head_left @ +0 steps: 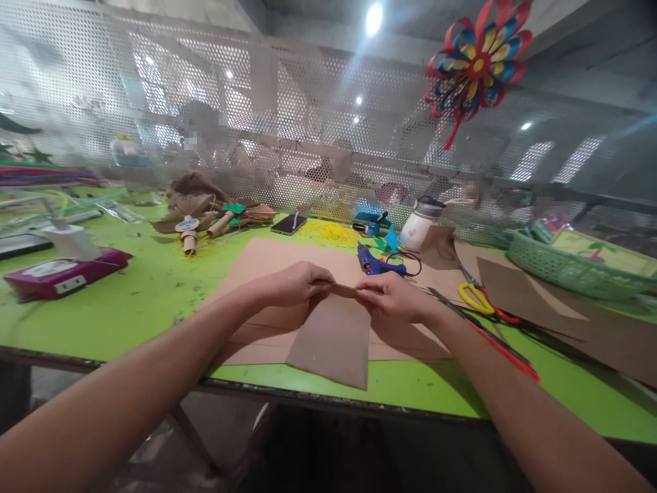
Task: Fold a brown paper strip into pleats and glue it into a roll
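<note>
Between my two hands is a strip of brown paper (333, 335), its far end folded or rolled into a narrow edge. My left hand (304, 283) pinches the left end of that edge, and my right hand (391, 294) pinches the right end. The rest of the strip slopes toward me and reaches past the larger brown sheet (256, 267) beneath it. Just beyond my right hand lies a blue glue gun (377, 260) with a dark cord. To the right are yellow-handled scissors (475, 299) and a red-handled cutting tool (506, 352).
On the green table (148, 308) sit a purple power strip (66, 270), paper figures (189, 233), a phone (288, 224) and yellow shreds (331, 233). A white jug (421, 226) and green basket (580, 263) stand at the right. A paper flower (478, 66) hangs above.
</note>
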A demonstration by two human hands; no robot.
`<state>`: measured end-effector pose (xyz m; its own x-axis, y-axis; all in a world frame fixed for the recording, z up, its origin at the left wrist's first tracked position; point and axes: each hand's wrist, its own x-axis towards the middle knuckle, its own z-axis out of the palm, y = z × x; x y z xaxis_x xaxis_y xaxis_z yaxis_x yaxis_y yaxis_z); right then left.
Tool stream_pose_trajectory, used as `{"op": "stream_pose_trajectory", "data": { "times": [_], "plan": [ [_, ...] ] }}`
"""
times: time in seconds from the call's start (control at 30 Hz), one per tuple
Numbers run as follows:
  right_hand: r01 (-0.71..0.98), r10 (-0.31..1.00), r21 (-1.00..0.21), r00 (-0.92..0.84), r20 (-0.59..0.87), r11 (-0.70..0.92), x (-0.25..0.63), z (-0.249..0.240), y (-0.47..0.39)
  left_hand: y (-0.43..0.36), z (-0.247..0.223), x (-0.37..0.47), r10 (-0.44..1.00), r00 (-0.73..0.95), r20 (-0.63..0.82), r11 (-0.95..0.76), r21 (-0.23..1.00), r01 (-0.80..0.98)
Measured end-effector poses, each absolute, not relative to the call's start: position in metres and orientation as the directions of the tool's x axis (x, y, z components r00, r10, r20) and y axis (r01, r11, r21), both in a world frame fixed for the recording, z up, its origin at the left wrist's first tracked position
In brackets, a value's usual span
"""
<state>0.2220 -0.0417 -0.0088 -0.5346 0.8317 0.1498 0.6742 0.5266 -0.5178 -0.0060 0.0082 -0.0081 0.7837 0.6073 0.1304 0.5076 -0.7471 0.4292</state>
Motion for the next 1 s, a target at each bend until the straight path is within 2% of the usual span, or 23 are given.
{"op": "stream_pose_trajectory", "data": {
  "times": [0.13,0.3,0.4,0.5,0.57,0.63,0.77,0.83,0.93,1.0],
  "plan": [
    [0.608,0.812,-0.615,-0.576,0.093,0.502,0.226,-0.007,-0.038,0.011,-0.008,-0.008,0.603,0.782,0.160,-0.756,0.428,0.496],
    [0.531,0.850,-0.749,-0.521,0.081,0.397,0.231,-0.007,-0.036,0.009,0.001,-0.010,0.646,0.739,0.194,-0.724,0.465,0.510],
    [0.388,0.849,-0.858,-0.519,0.097,0.336,0.237,-0.008,-0.037,0.008,0.006,-0.015,0.677,0.709,0.196,-0.660,0.589,0.467],
    [0.095,0.847,-0.954,-0.492,0.204,0.285,0.241,-0.006,-0.037,0.007,0.007,-0.017,0.683,0.708,0.182,-0.533,0.786,0.312],
    [-0.051,0.865,-0.954,-0.408,0.291,0.296,0.241,-0.005,-0.039,0.004,0.006,-0.016,0.684,0.713,0.155,-0.392,0.902,0.181],
    [-0.077,0.873,-0.945,-0.366,0.323,0.318,0.237,-0.002,-0.042,0.000,0.003,-0.012,0.671,0.734,0.104,-0.230,0.970,0.073],
    [-0.077,0.762,-0.960,-0.593,0.260,0.268,0.223,0.003,-0.057,-0.009,-0.006,-0.002,0.540,0.841,-0.021,0.047,0.999,-0.005],
    [-0.061,0.725,-0.958,-0.640,0.254,0.281,0.217,0.007,-0.065,-0.014,-0.010,0.001,0.471,0.879,-0.074,0.159,0.987,-0.001],
    [-0.044,0.747,-0.930,-0.582,0.322,0.366,0.211,0.010,-0.073,-0.021,-0.014,0.002,0.394,0.916,-0.080,0.179,0.984,0.009],
    [-0.068,0.757,-0.920,-0.547,0.358,0.386,0.207,0.009,-0.074,-0.023,-0.016,0.002,0.404,0.912,-0.073,0.034,0.997,0.065]
  ]
}}
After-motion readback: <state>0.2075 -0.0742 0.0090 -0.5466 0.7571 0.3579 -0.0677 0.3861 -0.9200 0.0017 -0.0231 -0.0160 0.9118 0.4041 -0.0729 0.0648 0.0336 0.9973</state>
